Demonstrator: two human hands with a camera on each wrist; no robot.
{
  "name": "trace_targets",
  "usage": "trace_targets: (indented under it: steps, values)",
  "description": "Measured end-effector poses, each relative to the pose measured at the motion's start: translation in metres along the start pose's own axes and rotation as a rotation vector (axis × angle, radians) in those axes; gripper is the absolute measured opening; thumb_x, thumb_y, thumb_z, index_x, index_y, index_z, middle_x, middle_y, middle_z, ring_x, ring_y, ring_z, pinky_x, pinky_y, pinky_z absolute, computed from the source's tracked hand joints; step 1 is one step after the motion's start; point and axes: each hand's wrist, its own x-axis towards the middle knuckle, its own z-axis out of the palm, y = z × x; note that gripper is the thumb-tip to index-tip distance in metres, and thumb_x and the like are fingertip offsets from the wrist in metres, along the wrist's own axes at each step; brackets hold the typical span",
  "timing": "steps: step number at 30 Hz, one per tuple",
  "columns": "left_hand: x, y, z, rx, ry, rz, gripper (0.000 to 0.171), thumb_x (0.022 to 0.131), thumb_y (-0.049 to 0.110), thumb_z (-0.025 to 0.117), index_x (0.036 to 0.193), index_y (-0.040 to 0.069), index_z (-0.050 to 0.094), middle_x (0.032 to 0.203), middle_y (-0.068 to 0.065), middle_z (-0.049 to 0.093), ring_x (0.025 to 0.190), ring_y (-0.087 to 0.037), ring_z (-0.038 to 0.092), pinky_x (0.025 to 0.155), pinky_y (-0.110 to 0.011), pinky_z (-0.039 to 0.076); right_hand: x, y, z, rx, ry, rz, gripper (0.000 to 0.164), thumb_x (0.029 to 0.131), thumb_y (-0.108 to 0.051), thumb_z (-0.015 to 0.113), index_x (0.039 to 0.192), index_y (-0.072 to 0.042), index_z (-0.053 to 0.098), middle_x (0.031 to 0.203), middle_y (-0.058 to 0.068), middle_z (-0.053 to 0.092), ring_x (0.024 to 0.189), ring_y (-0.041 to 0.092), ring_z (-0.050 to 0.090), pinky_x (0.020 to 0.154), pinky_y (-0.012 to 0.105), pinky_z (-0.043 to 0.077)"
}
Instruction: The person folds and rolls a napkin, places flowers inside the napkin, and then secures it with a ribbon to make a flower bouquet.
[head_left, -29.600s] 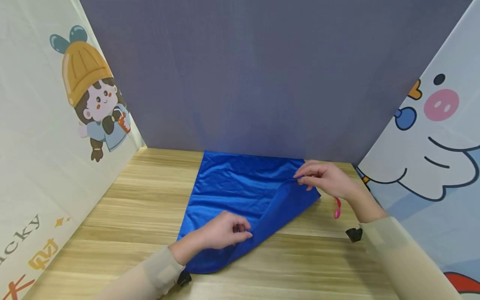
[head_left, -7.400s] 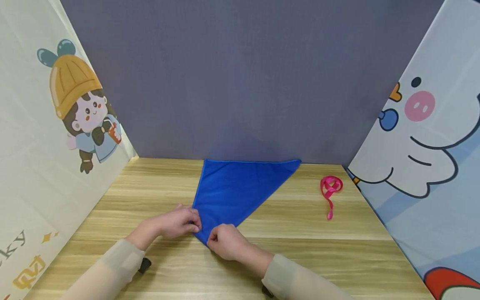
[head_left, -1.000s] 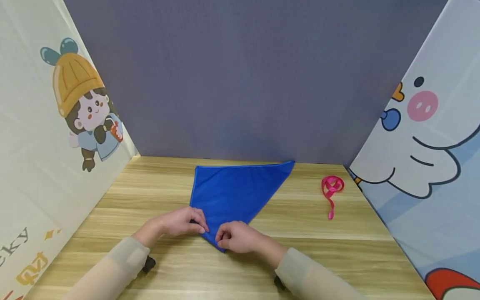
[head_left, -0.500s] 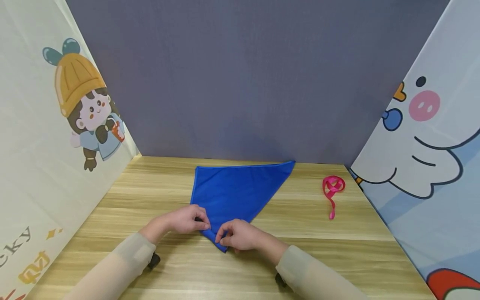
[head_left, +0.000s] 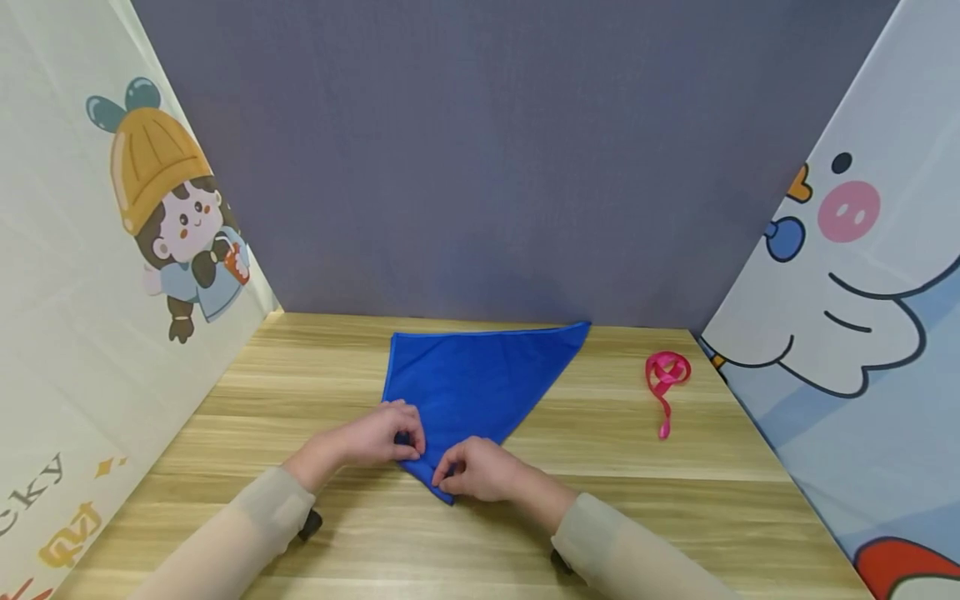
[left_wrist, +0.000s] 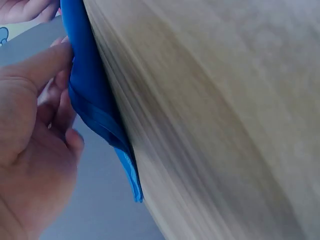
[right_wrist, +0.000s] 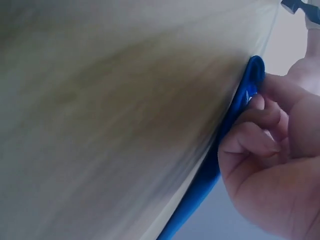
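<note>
A blue satin-like cloth (head_left: 480, 375), folded into a triangle, lies on the table with its long edge toward the right. Its near left corner is turned up into a narrow roll, which shows as a curled end of the cloth (right_wrist: 256, 65) in the right wrist view. My left hand (head_left: 378, 435) pinches this rolled edge with thumb and fingertips. Just to its right, my right hand (head_left: 480, 471) pinches the roll close to the near tip. In the left wrist view, loose layers of the cloth (left_wrist: 117, 135) hang beside the left fingers.
A pink ribbon (head_left: 666, 371) lies loosely looped on the wooden table (head_left: 660, 533), right of the cloth. Behind stands a grey panel (head_left: 480, 167). Printed cartoon panels close off the left (head_left: 60, 250) and right sides.
The cloth, earlier spread out with one corner lifted, is now a triangle with its near end rolled. Within the last second my left hand has shifted slightly forward and right along the roll.
</note>
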Motion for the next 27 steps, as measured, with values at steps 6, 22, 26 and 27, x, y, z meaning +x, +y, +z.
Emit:
trace_targets:
  steps: [6,22,26,27]
  values:
    - [-0.003,0.004,-0.004,-0.031,-0.088,0.031,0.012,0.099,0.007,0.078,0.100,0.016,0.086,0.098,0.013,0.078,0.100,-0.003,0.068,0.121,-0.063,0.044,-0.002,-0.007,0.004,-0.138,0.064,-0.044,0.007,0.093,-0.010,0.084,0.092,-0.017,0.086,0.073,-0.014,0.073,0.067,-0.006,0.057,0.068,0.015,0.049]
    - [-0.014,0.013,-0.005,0.014,-0.153,-0.028,0.019,0.092,0.020,0.090,0.110,0.023,0.087,0.109,0.017,0.078,0.117,-0.009,0.066,0.123,-0.063,0.041,-0.011,-0.017,0.007,-0.505,0.028,-0.046,0.022,0.084,-0.040,0.094,0.098,-0.034,0.079,0.078,-0.021,0.064,0.074,-0.003,0.055,0.066,0.022,0.045]
    - [-0.015,0.022,-0.002,0.007,-0.156,-0.032,0.018,0.092,0.023,0.090,0.110,0.026,0.087,0.109,0.020,0.077,0.118,-0.007,0.065,0.119,-0.055,0.043,-0.019,-0.014,0.005,-0.490,0.013,-0.078,0.022,0.084,-0.039,0.095,0.097,-0.034,0.078,0.078,-0.021,0.064,0.073,-0.004,0.054,0.066,0.020,0.045]
    - [-0.014,0.023,-0.001,0.003,-0.154,-0.021,0.018,0.092,0.024,0.090,0.110,0.026,0.087,0.109,0.020,0.077,0.116,-0.005,0.065,0.117,-0.052,0.044,-0.021,-0.013,0.004,-0.480,0.008,-0.084,0.022,0.084,-0.038,0.095,0.097,-0.033,0.078,0.077,-0.021,0.064,0.072,-0.005,0.054,0.065,0.020,0.044]
